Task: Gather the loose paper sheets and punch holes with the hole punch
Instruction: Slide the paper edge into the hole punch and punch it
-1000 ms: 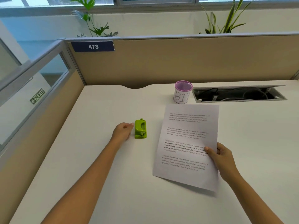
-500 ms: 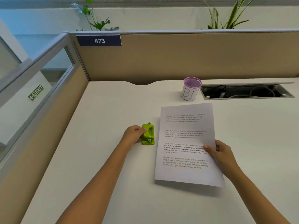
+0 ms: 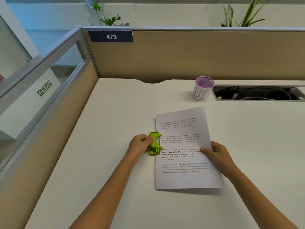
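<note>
A stack of printed white paper sheets (image 3: 183, 146) lies on the white desk (image 3: 115, 113), slightly lifted at its right side. My right hand (image 3: 216, 154) pinches the stack's right edge, thumb on top. A small green hole punch (image 3: 155, 143) sits at the middle of the paper's left edge, its slot over that edge. My left hand (image 3: 140, 143) grips the punch from the left side, thumb on its top.
A purple-rimmed mesh cup (image 3: 202, 89) with a white label stands behind the paper. To the right of the cup is an open cable tray (image 3: 257, 94) set in the desk. Beige partition walls (image 3: 181, 55) close the desk at the back and left.
My left hand closed on the green punch and slid it right until its slot met the paper's left edge. My right hand turned the sheets straighter and drew them toward the punch.
</note>
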`<move>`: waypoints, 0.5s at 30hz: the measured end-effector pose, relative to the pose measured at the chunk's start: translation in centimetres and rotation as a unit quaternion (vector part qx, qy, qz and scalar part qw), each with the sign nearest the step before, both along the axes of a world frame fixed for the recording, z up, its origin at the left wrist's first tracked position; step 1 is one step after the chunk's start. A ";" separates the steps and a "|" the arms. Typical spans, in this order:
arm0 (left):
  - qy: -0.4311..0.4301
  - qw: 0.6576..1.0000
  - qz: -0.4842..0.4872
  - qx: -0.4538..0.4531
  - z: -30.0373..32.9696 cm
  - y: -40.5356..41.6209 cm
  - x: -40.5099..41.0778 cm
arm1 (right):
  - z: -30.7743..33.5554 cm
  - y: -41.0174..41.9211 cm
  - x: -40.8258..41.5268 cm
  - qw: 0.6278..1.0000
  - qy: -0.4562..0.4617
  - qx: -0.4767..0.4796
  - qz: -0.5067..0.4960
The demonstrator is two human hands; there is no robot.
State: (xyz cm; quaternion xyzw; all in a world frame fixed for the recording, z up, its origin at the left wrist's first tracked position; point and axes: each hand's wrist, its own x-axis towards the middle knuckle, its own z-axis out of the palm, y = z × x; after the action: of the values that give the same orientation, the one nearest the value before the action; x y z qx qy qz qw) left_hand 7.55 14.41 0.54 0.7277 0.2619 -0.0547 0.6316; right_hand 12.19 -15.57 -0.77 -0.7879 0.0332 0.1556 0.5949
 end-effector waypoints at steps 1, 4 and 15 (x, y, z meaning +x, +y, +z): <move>-0.001 1.000 -0.001 -0.001 0.0 -0.1 -0.1 | 0.0 0.2 0.0 1.000 0.000 -0.002 0.003; 0.001 1.000 -0.004 0.001 -0.1 -0.1 -0.4 | -0.2 0.4 0.1 1.000 -0.001 -0.006 0.007; 0.021 0.999 -0.032 0.011 0.2 0.3 -0.5 | -0.6 -0.1 0.0 1.000 0.000 -0.007 0.008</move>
State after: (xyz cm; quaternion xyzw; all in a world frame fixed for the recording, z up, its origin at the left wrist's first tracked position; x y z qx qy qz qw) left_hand 7.02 14.71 0.77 0.7411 0.2522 -0.0869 0.6161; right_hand 12.19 -15.64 -1.42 -0.7922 0.0280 0.1606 0.5881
